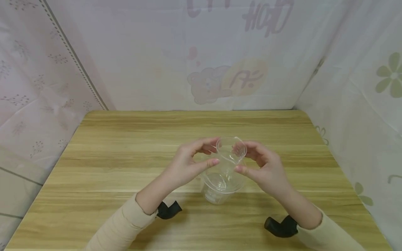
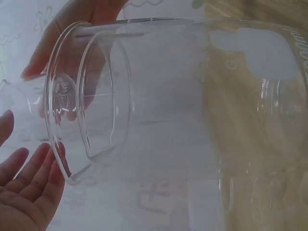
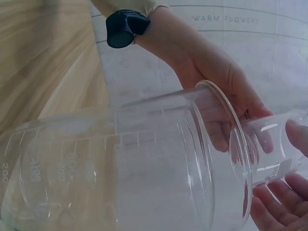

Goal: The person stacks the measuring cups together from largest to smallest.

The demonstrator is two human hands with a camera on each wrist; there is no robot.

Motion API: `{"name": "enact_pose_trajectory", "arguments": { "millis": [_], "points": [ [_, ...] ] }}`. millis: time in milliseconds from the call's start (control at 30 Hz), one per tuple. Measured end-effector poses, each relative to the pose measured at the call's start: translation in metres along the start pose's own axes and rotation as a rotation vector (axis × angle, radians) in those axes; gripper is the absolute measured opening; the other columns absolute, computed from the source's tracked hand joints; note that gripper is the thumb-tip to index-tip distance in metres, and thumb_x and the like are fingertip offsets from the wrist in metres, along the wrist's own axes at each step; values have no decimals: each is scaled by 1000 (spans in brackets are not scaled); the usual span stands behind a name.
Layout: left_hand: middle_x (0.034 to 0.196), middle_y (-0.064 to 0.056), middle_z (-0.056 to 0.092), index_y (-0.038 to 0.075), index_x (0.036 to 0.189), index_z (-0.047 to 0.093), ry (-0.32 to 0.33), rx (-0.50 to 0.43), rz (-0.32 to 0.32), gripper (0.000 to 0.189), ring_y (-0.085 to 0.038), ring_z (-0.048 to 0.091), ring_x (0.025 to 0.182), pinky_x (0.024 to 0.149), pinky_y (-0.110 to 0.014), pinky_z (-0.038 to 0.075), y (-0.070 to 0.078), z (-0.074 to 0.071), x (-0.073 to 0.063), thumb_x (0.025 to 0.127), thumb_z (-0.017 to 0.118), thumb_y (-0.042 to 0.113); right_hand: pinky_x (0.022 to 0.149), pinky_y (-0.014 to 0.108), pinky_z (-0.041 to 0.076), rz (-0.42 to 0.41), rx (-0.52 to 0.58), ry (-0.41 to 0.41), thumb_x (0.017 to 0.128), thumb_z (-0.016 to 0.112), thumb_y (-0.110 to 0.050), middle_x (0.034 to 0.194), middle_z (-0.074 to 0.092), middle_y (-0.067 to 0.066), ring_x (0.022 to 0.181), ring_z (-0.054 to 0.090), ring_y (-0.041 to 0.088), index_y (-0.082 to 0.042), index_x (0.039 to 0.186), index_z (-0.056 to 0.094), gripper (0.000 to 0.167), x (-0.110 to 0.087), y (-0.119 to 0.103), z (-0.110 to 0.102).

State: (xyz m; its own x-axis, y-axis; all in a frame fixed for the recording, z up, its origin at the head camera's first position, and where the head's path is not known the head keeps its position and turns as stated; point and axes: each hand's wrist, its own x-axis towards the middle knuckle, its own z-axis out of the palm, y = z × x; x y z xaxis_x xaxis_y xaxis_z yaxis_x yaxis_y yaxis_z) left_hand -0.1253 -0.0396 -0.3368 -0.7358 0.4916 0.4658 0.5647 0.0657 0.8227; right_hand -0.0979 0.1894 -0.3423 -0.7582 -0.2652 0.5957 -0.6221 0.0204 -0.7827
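A small clear glass beaker (image 1: pixel 231 158) is held above the mouth of a larger clear glass beaker (image 1: pixel 223 191) that stands upright on the table. My right hand (image 1: pixel 267 169) grips the small beaker from the right, thumb in front and fingers behind. On the opposite side, my left hand (image 1: pixel 186 162) lies close beside the small beaker with its fingers spread and thumb apart. In the right wrist view, white measuring marks show on the large beaker (image 3: pixel 120 159). A second curved edge appears inside its rim in the left wrist view; whether another vessel is nested there I cannot tell.
The wood-grain table (image 1: pixel 125 157) has patterned cloth (image 1: pixel 150 59) hanging behind it and along both sides. Black wrist-worn pieces (image 1: pixel 169 210) sit under both forearms, close to the tabletop.
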Motion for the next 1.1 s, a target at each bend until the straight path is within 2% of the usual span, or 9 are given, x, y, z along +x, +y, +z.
{"name": "enact_pose_trajectory", "arguments": {
  "millis": [200,333,500,667,733,867,967,1100],
  "points": [
    [107,-14,67,-3,116,62,63,-52,40,36,-24,65,93,83,-30,52,1,3,-3,81,74,0,88,27,50,38,-86,50,63,76,24,104,64,15,98,63,18,12,114,58,55,-2,-4,6],
    [107,-14,67,-3,113,64,76,-72,38,35,-22,65,94,82,-31,53,2,4,-4,81,75,-1,87,28,50,55,-138,68,61,77,24,103,63,16,96,63,18,10,111,58,55,-3,-6,9],
    [107,-9,68,-2,114,64,86,-24,30,38,-14,64,97,83,-29,53,5,6,-6,78,78,1,86,28,50,71,-182,83,59,79,23,103,62,18,96,62,18,9,109,58,55,-5,-7,13],
    [110,-9,67,-2,118,61,82,55,50,48,-15,63,99,85,-28,51,6,8,-8,75,82,5,84,26,51,52,-199,108,59,80,21,103,61,18,96,60,18,9,107,57,55,-6,-7,17],
    [111,-10,66,-3,120,60,80,74,60,52,-18,63,99,86,-28,51,7,9,-8,74,83,6,82,25,51,26,-190,119,61,82,17,103,61,19,96,59,19,10,107,57,53,-7,-6,18],
    [111,-10,66,-4,121,59,79,81,63,57,-21,63,99,86,-30,51,7,11,-8,72,85,7,79,24,52,-24,-183,132,68,84,-5,101,61,19,96,59,19,10,105,57,49,-8,-4,21],
    [111,-9,66,-3,122,59,78,87,38,60,-21,63,100,86,-31,52,8,12,-9,70,86,9,78,23,52,-46,-201,134,72,81,-22,102,62,16,97,59,18,10,104,57,52,-8,-3,22],
    [112,-6,66,1,122,60,76,122,-17,62,-20,63,98,85,-28,51,11,14,-10,68,88,15,76,22,52,-73,-240,133,73,78,-30,103,62,14,97,59,21,11,101,57,53,-10,-1,22]
  ]
}}
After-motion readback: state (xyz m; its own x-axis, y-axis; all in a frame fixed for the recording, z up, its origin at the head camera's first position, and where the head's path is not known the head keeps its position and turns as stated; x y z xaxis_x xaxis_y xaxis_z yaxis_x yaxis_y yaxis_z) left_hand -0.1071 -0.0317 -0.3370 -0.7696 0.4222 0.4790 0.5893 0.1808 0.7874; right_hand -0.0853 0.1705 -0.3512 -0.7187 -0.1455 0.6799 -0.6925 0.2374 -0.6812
